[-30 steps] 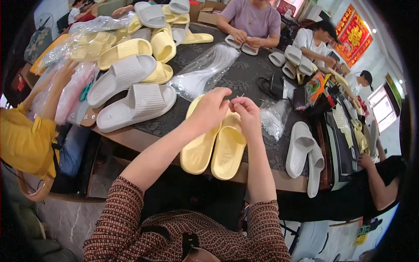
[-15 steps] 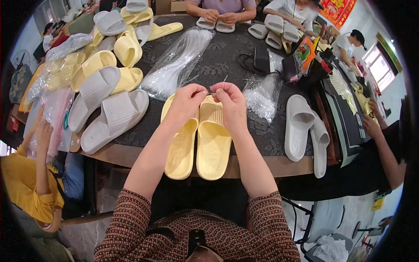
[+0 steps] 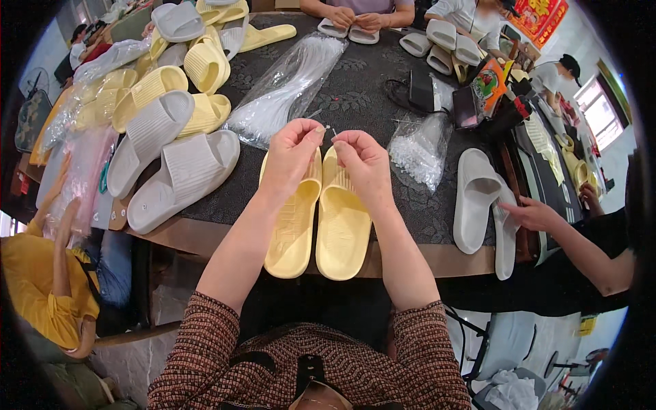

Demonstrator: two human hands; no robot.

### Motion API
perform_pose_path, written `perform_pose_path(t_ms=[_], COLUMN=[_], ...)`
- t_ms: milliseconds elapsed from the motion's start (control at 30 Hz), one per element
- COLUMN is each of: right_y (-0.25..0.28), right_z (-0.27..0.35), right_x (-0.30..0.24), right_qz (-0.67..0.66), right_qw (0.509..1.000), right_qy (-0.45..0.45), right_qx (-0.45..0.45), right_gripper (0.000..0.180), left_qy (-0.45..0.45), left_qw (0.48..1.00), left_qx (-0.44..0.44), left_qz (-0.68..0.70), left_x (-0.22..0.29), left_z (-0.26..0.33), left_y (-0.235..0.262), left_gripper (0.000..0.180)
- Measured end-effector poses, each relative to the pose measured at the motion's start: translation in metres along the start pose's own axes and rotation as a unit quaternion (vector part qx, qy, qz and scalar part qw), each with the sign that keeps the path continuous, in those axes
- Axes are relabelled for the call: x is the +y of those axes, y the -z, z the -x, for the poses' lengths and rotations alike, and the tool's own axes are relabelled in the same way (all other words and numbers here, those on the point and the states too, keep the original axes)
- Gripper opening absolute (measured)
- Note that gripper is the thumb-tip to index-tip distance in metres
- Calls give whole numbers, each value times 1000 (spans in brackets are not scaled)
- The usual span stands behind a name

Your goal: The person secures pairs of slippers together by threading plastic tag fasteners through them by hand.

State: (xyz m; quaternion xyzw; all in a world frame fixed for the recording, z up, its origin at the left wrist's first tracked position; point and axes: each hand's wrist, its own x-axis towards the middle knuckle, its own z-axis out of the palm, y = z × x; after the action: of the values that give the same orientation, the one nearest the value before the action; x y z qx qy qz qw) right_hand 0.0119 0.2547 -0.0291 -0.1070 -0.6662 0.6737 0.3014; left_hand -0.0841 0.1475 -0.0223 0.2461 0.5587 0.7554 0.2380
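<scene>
Yellow ribbed slippers [image 3: 318, 219] lie paired, soles up, under both hands [image 3: 328, 160].

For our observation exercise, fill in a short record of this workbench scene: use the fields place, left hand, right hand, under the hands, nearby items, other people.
place: dark patterned table
left hand: left hand raised, fingertips pinched near a thin clear strand, too fine to identify
right hand: right hand raised, fingertips pinched close to the left
under the hands: pair of yellow slippers, side by side, overhanging the table edge
nearby items: clear bag of thin strands; small clear bag; grey slippers; white slippers
other people: co-worker's hand on the white slippers
</scene>
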Motion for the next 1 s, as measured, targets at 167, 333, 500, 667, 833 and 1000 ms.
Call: perform_pose_path(t_ms=[167,333,500,667,833,1000], right_y=[1,2,0,0,1,1], right_z=[-1,0,0,0,-2,0], right_x=[2,4,2,1,-1,4], right_qz=[16,29,20,22,35,11], right_qw=[1000,1000,1000,1000,999,1000], right_qy=[-2,-3,-21,-18,-11,-28], right_qx=[-6,-5,-13,-10,1,2], right_gripper=[10,9,9,8,7,7], left_qy=[5,8,42,30,9,8], left_qw=[1000,1000,998,999,1000,999], left_qx=[-19,-19,-24,-9,-29,-36], left_qz=[7,10,40,31,3,-39], left_x=[1,2,1,3,2,-1], left_z=[1,2,1,0,-2,-1], left_y=[2,0,3,-2,-2,3], left_gripper=[11,11,11,8,9,11])
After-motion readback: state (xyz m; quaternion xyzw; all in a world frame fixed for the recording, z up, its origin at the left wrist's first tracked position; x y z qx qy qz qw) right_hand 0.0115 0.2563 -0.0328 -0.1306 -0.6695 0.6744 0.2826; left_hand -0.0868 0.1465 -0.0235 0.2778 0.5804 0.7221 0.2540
